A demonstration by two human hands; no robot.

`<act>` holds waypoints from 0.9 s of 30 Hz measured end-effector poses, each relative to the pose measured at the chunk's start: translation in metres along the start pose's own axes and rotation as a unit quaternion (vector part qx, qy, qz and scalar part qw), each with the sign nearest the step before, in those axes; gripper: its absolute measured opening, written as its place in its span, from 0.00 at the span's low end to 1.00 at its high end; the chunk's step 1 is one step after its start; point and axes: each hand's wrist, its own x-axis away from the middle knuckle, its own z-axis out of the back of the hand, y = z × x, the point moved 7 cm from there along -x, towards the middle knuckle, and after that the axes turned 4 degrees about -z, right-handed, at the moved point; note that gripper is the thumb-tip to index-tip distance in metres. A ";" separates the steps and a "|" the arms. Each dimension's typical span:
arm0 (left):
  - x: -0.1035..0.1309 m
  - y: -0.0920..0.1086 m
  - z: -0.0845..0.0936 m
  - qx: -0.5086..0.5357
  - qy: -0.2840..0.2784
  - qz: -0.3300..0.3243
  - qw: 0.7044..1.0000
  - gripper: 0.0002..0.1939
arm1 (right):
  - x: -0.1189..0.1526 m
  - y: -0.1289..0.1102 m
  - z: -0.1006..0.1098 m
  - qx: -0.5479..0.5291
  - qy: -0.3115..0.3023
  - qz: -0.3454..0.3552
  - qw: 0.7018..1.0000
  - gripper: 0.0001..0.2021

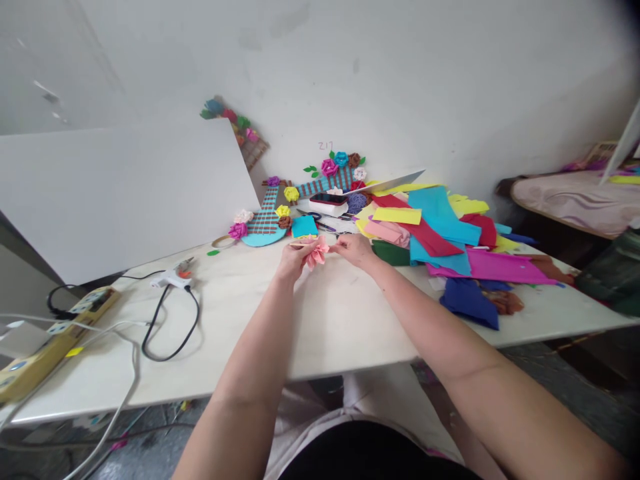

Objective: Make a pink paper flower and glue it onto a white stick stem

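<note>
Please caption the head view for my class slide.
Left hand holding a pink flower, right hand close beside it, colourful sheets on the table.

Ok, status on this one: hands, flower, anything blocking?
Left hand holding pink paper flower. Right hand close beside it, grip unclear. Glue gun lies apart, to the left. Nothing visibly blocking.

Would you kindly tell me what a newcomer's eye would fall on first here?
Probably the heap of brightly coloured sheets on the table's right side. Next, near the middle, comes the pink flower in the left hand, with the right hand close beside it. Beyond, left of centre, a blue flower-trimmed piece also stands out.
</note>
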 end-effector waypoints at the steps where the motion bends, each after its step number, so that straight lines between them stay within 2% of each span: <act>1: 0.000 0.001 0.000 0.000 -0.002 -0.002 1.000 0.15 | 0.000 0.000 -0.001 0.007 0.003 0.006 1.000 0.17; 6: 0.001 -0.001 0.000 -0.008 -0.013 0.001 1.000 0.15 | -0.001 0.001 -0.007 0.045 -0.020 0.036 0.998 0.16; 10: 0.002 0.000 -0.001 -0.019 -0.017 0.004 1.000 0.16 | 0.000 0.003 -0.010 0.026 -0.054 0.033 0.998 0.17; 17: 0.002 0.003 -0.002 -0.028 -0.021 0.016 0.999 0.18 | 0.000 0.000 -0.007 0.008 -0.036 0.035 0.999 0.18; 23: -0.001 -0.002 0.002 0.007 0.029 0.006 1.000 0.17 | 0.000 0.004 -0.009 -0.028 -0.095 0.004 0.995 0.20; 27: -0.001 -0.003 0.004 0.004 0.028 0.005 1.000 0.19 | -0.001 0.004 -0.008 -0.011 -0.067 0.024 0.997 0.17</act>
